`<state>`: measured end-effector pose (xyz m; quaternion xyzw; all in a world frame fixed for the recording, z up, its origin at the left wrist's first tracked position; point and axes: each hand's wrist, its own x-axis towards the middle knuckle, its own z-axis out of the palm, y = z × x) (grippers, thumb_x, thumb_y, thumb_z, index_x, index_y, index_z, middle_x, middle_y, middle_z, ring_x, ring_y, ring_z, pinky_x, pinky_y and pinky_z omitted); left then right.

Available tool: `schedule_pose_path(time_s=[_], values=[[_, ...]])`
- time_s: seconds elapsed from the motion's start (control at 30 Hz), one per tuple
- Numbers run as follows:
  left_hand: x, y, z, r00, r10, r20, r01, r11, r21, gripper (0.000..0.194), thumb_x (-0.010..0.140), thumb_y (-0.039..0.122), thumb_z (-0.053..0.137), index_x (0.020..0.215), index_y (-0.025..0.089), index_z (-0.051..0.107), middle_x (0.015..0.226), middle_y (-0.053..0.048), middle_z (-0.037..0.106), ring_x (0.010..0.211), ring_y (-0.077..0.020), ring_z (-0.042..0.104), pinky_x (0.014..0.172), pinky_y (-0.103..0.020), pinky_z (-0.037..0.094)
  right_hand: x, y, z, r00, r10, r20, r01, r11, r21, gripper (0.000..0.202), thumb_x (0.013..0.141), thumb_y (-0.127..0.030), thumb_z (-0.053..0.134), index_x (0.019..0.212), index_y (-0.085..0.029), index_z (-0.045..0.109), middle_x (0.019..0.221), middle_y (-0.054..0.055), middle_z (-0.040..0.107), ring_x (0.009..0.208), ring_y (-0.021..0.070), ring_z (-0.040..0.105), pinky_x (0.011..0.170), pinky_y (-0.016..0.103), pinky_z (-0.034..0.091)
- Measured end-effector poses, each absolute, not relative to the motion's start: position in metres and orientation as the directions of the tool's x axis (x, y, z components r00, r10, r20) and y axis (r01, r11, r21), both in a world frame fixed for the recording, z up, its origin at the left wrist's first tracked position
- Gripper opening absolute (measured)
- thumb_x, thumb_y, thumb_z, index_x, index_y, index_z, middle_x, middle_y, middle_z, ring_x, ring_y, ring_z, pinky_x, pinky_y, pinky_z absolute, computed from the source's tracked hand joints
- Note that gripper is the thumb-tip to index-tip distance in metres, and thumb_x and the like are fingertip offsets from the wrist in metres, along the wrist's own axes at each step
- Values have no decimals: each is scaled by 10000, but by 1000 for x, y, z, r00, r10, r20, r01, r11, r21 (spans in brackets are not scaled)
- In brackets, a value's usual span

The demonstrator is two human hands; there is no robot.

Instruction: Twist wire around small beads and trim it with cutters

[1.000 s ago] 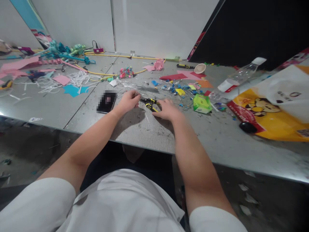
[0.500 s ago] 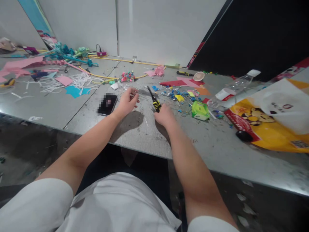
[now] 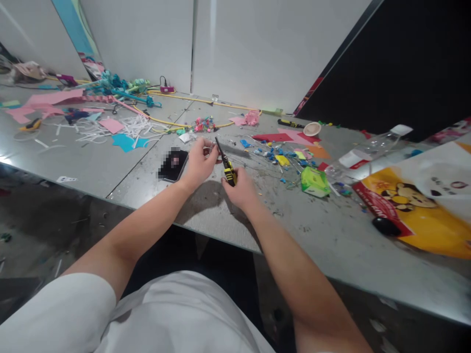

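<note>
My right hand (image 3: pixel 241 189) is closed round the black and yellow handles of long-nose pliers (image 3: pixel 228 172), whose dark jaws point up and away. Fingers bent together, my left hand (image 3: pixel 201 162) meets the tip of the pliers. Something thin and shiny seems to be pinched there, too small to make out. Just left of that hand, a dark phone (image 3: pixel 175 164), partly pixelated, lies flat on the grey table (image 3: pixel 206 208). Small blue and yellow bits (image 3: pixel 274 156) with thin wires are scattered beyond the pliers to the right.
At right stand a green packet (image 3: pixel 315 182), a clear bottle (image 3: pixel 371 149) and a yellow bag (image 3: pixel 415 206) with a black mouse-like object (image 3: pixel 386 226). White paper strips (image 3: pixel 134 128), pink paper (image 3: pixel 55 98) and yellow cable (image 3: pixel 191 98) spread over the left and back.
My right hand has brought the pliers leftward, and their tip now meets my left fingers. The view has shifted, so the table things appear further right and slightly lower.
</note>
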<state>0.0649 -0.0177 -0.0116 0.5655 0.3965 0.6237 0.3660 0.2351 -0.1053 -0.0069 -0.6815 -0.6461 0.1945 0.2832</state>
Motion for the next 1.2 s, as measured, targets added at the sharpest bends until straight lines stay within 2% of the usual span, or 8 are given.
schedule_pose_path(time_s=[0.2,0.4,0.57,0.73,0.9,1.03,1.2], values=[[64,-21,-10,-66,888,456,21,-456,890,202,1145,170,814,1118,257,634,1202,-59,788,1064,-197,852,807,-261,776,236,-106,-7,105,988,112,752,-5,-659,278,1084,-414,815,1317,-294,724,1330,190,929,1289,431,866,1062,489,647],[58,-24,-7,-16,871,491,157,-482,862,190,1148,124,804,1227,238,674,1379,-139,850,1168,-254,832,817,-288,701,236,-107,-6,84,990,116,751,14,-661,242,1081,-428,783,1271,-292,716,1281,174,916,1209,403,848,1008,452,621],[57,-24,-1,-37,867,498,216,-479,851,160,1140,118,809,1168,238,707,1308,-115,885,1129,-245,823,825,-295,664,239,-107,-5,62,991,119,757,31,-652,206,1092,-382,754,1265,-272,731,1314,197,924,1217,396,845,1033,448,604],[53,-21,3,-51,847,529,258,-501,826,98,1130,198,855,1087,253,786,1173,-75,908,1071,-239,841,793,-297,623,248,-106,-1,25,991,129,767,64,-638,143,1060,-329,773,1196,-283,782,1222,160,933,1168,389,848,1004,441,610],[43,-10,5,13,832,554,294,-533,794,141,1095,277,913,1004,257,807,1107,-78,909,1026,-253,813,875,-347,660,263,-103,5,7,993,121,812,65,-579,170,1025,-285,800,1190,-290,840,1103,105,909,1079,364,828,959,424,613],[37,1,5,71,832,550,327,-541,775,191,1049,276,957,950,255,795,1014,-56,876,990,-251,800,920,-357,656,269,-100,9,4,997,76,835,39,-549,187,1030,-243,798,1203,-265,867,1138,103,913,1093,343,814,963,406,599],[29,11,8,147,823,549,376,-560,738,206,1033,263,971,925,265,795,1018,-73,888,1013,-287,816,986,-405,659,275,-97,11,-42,997,59,852,66,-520,119,1059,-234,809,1166,-240,861,1160,130,930,1066,324,819,923,386,579]])
